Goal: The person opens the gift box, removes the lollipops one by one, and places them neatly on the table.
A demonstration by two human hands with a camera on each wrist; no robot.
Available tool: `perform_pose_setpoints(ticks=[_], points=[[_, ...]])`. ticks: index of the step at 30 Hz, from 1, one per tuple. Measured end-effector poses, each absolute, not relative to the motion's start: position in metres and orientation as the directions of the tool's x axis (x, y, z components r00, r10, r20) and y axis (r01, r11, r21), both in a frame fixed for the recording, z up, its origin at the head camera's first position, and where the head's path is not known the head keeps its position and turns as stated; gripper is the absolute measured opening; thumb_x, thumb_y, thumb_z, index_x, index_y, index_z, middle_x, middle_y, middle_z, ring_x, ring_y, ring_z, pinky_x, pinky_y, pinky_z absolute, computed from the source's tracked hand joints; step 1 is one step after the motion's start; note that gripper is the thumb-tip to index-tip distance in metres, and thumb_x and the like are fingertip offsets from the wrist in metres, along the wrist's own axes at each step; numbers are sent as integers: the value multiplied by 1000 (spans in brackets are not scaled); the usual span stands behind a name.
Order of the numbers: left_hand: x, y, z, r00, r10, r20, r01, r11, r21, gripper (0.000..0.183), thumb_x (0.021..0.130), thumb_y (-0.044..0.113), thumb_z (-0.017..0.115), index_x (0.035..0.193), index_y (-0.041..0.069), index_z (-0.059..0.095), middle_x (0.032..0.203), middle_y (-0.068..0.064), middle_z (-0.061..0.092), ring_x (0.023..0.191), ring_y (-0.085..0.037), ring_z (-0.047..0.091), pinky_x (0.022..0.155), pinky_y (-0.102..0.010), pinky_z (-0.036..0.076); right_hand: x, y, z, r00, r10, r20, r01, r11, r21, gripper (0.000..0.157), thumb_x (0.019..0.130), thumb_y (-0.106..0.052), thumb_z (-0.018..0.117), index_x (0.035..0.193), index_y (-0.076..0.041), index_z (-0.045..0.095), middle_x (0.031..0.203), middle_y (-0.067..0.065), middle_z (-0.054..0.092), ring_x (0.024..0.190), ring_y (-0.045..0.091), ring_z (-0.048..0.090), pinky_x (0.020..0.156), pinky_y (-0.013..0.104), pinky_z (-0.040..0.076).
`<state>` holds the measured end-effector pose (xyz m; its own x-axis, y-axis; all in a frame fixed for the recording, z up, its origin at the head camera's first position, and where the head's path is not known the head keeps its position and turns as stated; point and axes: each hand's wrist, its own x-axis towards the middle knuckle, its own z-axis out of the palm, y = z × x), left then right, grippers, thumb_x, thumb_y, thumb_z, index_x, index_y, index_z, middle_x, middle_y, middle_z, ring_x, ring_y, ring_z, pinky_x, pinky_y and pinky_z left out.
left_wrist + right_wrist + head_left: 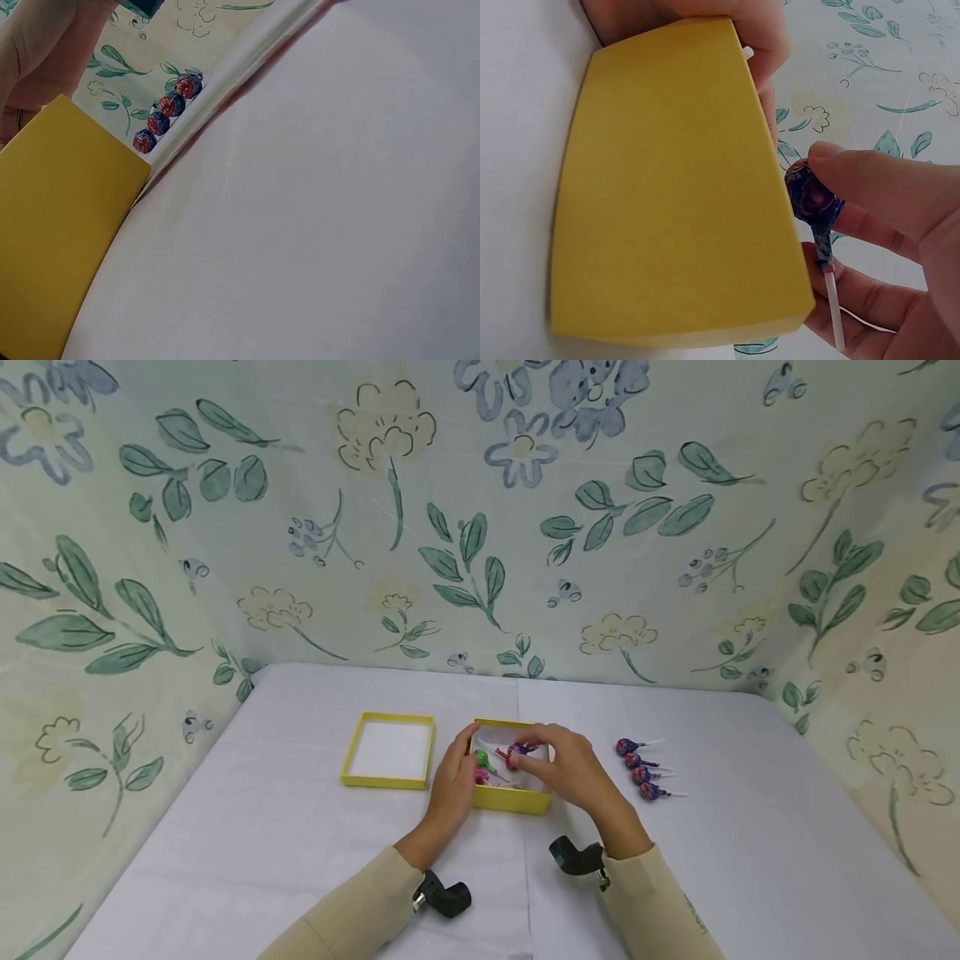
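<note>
A yellow box (512, 799) with a white inside stands on the table, holding lollipops: a green one (482, 758), a pink one (481, 774) and a red one (512, 758). My left hand (452, 777) grips the box's left wall. Over the box's right part, my right hand (566, 767) pinches a lollipop in a blue-purple wrapper (814, 196) between thumb and fingers, its white stick pointing down in the right wrist view. The box's front wall hides its contents in both wrist views.
Left of the box lies a yellow-rimmed white lid (390, 750). Several blue-and-red wrapped lollipops (642, 775) lie in a column to the right, sticks pointing right. The white-covered table (300, 852) meets a floral cloth backdrop (465, 510) behind.
</note>
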<state>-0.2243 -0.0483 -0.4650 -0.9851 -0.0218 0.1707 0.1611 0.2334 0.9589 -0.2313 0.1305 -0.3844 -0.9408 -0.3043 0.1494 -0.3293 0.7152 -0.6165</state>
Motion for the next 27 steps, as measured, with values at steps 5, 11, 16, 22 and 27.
perform_pose_setpoints(ticks=[5,11,16,22,27], points=[[-225,-46,-464,-985,-18,169,160,237,958,48,101,18,34,147,31,38,153,11,33,141,-11,27,116,-40,24,-231,134,-384,-938,-307,159,-336,695,-636,24,84,-34,75,103,-21,70,107,-2,67,97,19,61,85,43,53],[-225,-45,-462,-986,-24,166,155,249,956,48,101,18,34,146,31,38,153,12,33,141,-11,27,116,-40,24,-230,133,-382,-930,-326,173,-357,676,-645,23,84,-37,74,100,-21,70,96,-5,66,89,16,60,77,34,54],[-226,-46,-462,-986,-23,164,153,251,956,48,101,19,34,146,32,38,152,12,33,141,-12,28,115,-41,25,-225,137,-381,-935,-314,166,-341,665,-665,20,83,-33,75,98,-21,70,96,-5,66,88,16,60,76,32,54],[-226,-47,-463,-983,-28,184,172,237,956,48,100,17,34,146,30,39,152,12,34,141,-11,29,115,-40,25,-220,150,-382,-946,-296,136,-306,665,-681,22,82,-36,76,98,-22,70,89,-3,63,81,17,57,70,29,54],[-225,-48,-466,-982,-24,187,177,231,957,48,101,16,34,146,30,39,152,13,34,141,-10,29,115,-38,25,-216,164,-382,-955,-276,110,-269,648,-713,22,81,-36,76,98,-22,70,91,-2,61,81,19,56,66,30,52]])
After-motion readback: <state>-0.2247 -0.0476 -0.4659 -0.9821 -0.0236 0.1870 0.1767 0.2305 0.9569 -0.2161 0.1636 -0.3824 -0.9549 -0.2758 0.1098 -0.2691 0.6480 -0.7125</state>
